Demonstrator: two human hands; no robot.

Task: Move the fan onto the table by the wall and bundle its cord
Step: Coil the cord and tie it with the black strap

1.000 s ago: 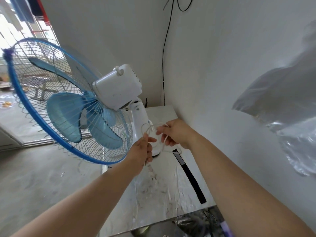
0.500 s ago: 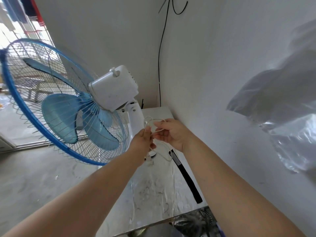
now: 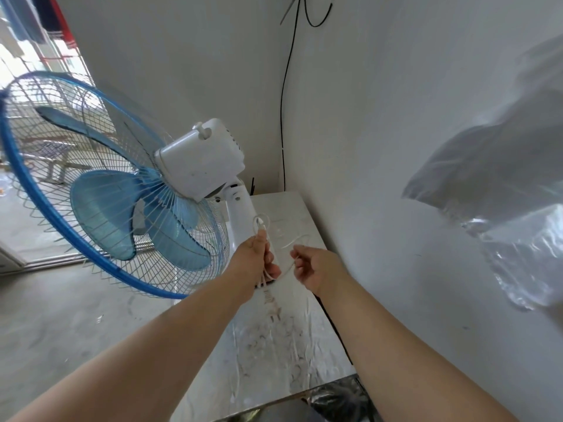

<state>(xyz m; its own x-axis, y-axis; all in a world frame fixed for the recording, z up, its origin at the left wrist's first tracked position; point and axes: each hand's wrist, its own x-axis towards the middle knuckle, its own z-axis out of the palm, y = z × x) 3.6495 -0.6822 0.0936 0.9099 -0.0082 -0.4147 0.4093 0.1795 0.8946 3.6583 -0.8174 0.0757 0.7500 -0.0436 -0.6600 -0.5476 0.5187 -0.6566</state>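
The fan (image 3: 146, 190) stands on the worktop (image 3: 274, 354) in the corner by the wall, its blue cage overhanging the left edge; the left hand (image 3: 254, 258) has its fingers closed round gathered loops of the white cord (image 3: 262, 226); the right hand (image 3: 315, 266) pinches a loose strand just beside it

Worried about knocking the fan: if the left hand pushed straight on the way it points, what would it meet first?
Probably the fan's white neck, just beyond the left hand holding the looped cord; depth is uncertain.
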